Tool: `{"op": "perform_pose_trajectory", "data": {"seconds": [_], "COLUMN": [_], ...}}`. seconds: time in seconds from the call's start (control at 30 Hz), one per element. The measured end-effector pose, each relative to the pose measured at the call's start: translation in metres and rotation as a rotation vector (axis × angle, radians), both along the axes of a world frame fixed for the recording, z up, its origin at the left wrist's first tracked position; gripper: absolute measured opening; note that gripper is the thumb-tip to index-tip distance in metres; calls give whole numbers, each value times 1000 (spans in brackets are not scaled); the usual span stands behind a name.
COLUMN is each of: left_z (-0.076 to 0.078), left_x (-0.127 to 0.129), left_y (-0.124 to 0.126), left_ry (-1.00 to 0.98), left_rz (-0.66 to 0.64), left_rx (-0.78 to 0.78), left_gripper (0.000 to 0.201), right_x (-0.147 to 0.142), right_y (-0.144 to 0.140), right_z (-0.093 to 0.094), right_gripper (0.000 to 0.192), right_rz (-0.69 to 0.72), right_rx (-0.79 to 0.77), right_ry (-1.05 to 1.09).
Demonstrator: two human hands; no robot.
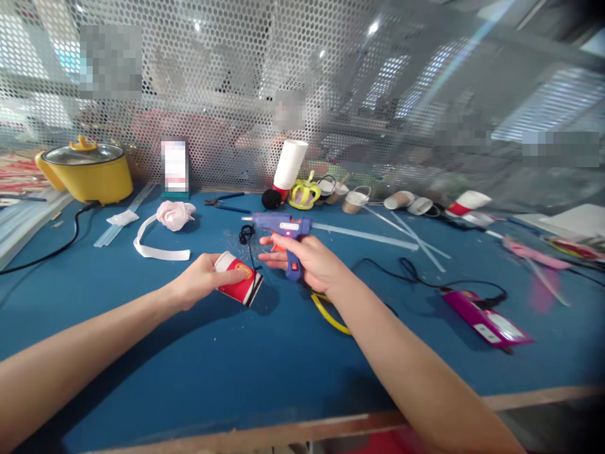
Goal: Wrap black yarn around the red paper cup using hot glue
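Observation:
My left hand [203, 277] grips a red and white paper cup [232, 282], tilted on its side above the blue table. Black cord [256, 277] wraps the cup's end, and a loose tangle of it lies just beyond. In my right hand [314, 258] is a blue hot glue gun [283, 224], held around its handle with the fingers near the orange trigger. Its nozzle points left, above and beyond the cup, without touching it. A long clear glue stick [363, 236] sticks out of its rear. A yellow ring-shaped piece [331, 315] lies partly hidden under my right forearm.
Along the perforated metal screen [227, 75] stand a yellow electric pot [94, 173], a phone [174, 165], stacked paper cups [289, 164] and a yellow crown-like basket [305, 191]. Pliers [227, 203] and a white ribbon roll [174, 215] lie nearer. A purple power strip [486, 318] with cables sits right.

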State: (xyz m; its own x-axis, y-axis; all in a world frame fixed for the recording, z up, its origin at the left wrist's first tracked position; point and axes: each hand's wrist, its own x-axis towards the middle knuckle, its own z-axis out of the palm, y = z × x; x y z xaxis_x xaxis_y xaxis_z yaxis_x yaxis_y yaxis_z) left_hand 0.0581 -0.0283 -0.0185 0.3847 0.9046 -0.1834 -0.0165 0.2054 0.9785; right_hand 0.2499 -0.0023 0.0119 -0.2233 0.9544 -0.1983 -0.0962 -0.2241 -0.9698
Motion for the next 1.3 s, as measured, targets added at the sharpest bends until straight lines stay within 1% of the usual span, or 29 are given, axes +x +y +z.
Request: {"op": "perform_pose_trajectory", "data": {"seconds": [0.1,0.17,0.27,0.37,0.43,0.5,0.6,0.67,0.7,0.73,0.77,0.83,0.9,0.93,1.0,1.03,1.13,1.23,1.3], "left_z": [3,4,4,3,1,-1,-5,-6,-6,-6,-7,-8,-10,-12,-14,-14,-15,-14,-13], "left_x": [0,0,0,-1,0,3,9,12,13,13,12,9,4,2,-2,-3,-5,-5,-5], "left_y": [-1,-3,-5,-5,-4,-3,-3,-4,-4,-4,-3,0,4,6,9,10,12,12,12], "left_ry": [-58,-54,2,28,34,63,145,182,184,175,160,122,112,130,204,242,305,335,343], "left_rz": [-39,-73,-136,-169,-151,-90,25,65,82,99,120,177,239,270,324,339,340,349,365], "left_rx": [-5,-11,-28,-48,-55,-66,-81,-88,-90,-89,-81,-50,-2,31,109,142,177,162,157], "left_gripper": [22,21,21,24,26,29,35,32,30,28,27,28,31,33,37,38,39,39,40], "right_x": [-1,-6,-16,-26,-32,-40,-52,-57,-57,-55,-52,-38,-19,-9,10,17,28,28,26], "right_y": [-3,-2,8,26,36,41,40,39,40,41,44,48,48,45,32,23,-11,-37,-46], "right_z": [-2,-3,1,10,15,17,15,13,11,10,9,7,7,8,9,9,8,8,8], "right_gripper": [12,11,14,17,18,17,14,10,7,7,11,18,19,19,18,18,24,27,29], "right_rz": [128,176,159,147,188,258,366,417,418,393,334,132,-83,-144,-185,-167,-2,74,120], "right_rx": [-86,-85,-21,37,43,23,-27,-47,-41,-16,32,171,303,340,395,406,368,335,316], "right_ry": [1,70,173,207,182,145,114,95,65,15,-50,-194,-282,-301,-348,-402,-505,-640,-727]}}
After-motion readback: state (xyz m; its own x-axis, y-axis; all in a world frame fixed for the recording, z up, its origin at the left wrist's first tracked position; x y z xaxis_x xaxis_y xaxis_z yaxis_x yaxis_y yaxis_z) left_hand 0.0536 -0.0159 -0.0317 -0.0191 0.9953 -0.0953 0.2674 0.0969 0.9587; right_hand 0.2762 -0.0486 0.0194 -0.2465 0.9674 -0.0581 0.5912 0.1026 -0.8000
